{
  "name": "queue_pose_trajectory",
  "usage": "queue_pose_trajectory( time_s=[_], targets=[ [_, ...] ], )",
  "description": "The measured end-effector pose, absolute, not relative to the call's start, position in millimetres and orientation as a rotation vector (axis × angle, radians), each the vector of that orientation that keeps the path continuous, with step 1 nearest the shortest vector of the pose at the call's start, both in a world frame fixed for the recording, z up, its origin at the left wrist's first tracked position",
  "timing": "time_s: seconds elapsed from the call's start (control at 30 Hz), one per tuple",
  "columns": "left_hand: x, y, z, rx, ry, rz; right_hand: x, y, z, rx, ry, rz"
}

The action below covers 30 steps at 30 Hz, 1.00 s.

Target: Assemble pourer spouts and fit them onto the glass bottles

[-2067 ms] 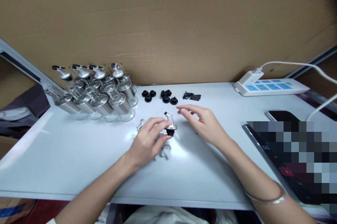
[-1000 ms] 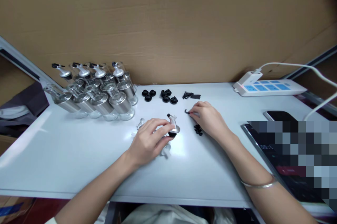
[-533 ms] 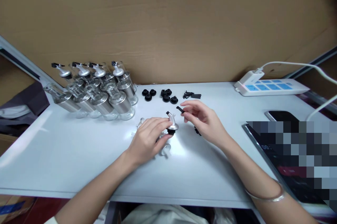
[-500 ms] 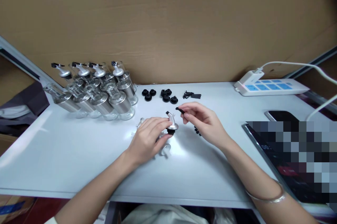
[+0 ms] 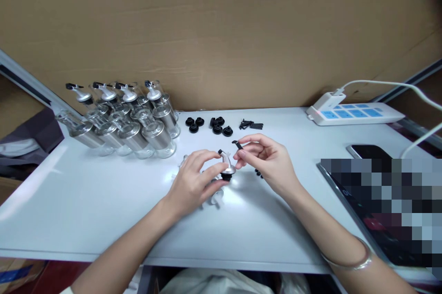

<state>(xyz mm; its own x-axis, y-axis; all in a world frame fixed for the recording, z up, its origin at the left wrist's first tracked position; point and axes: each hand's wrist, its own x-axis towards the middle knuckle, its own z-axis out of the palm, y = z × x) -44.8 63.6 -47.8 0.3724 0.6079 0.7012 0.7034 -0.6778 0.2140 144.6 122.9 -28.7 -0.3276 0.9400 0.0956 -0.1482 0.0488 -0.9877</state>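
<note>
Between thumb and fingers, my left hand (image 5: 198, 178) grips a silver pour spout (image 5: 228, 169) with a black ribbed stopper at its base and a black tip, held upright above the table. My right hand (image 5: 267, 156) pinches a small black flap-like strip (image 5: 238, 145), just to the right of the spout and apart from it. Clear plastic pieces (image 5: 217, 197) lie on the table beneath my left hand, partly hidden by it. A few small black pieces (image 5: 258, 173) sit under my right hand, mostly covered.
Glass bottles with steel sleeves (image 5: 133, 135) stand at the left, several topped with spouts. Black stoppers (image 5: 217, 127) and thin black strips (image 5: 253, 124) lie at the back. A power strip (image 5: 359, 114), a phone (image 5: 368, 152) and a partly blurred dark-screened device (image 5: 359, 211) occupy the right.
The spout has shifted slightly right and down in my left hand, whose fingers have lifted a little. The black strip in my right hand has turned to a steeper angle.
</note>
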Motion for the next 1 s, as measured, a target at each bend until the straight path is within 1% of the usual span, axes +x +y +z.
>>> queue_pose_trajectory(
  time_s=[0.23,0.43,0.5,0.53,0.63,0.7,0.77,1.0],
  targets=[
    [-45.5,64.4,-48.7,-2.527,-1.198,-1.152,145.4,120.2,-32.8,-0.896,-1.499,1.3],
    [-45.1,64.1,-48.9,-2.556,-1.175,-1.117,145.4,123.0,-32.9,-0.913,-1.485,1.318],
    [-45.2,64.3,-49.4,-2.539,-1.173,-1.11,147.3,126.1,-32.7,-0.932,-1.466,1.401],
    [-45.2,64.5,-49.7,-2.534,-1.172,-1.107,148.3,127.6,-32.8,-0.936,-1.428,1.492],
    [-45.4,65.0,-50.2,-2.534,-1.15,-1.077,149.9,130.5,-32.4,-0.939,-1.261,1.884],
    [-45.5,65.2,-50.2,-2.542,-1.111,-1.05,149.7,130.7,-31.8,-0.926,-1.171,2.073],
    [-45.6,65.3,-50.2,-2.551,-1.069,-1.035,149.0,130.1,-31.2,-0.905,-1.122,2.148],
    [-45.5,65.2,-49.8,-2.571,-1.061,-0.983,150.3,130.7,-31.6,-0.914,-1.154,2.157]
  ],
)
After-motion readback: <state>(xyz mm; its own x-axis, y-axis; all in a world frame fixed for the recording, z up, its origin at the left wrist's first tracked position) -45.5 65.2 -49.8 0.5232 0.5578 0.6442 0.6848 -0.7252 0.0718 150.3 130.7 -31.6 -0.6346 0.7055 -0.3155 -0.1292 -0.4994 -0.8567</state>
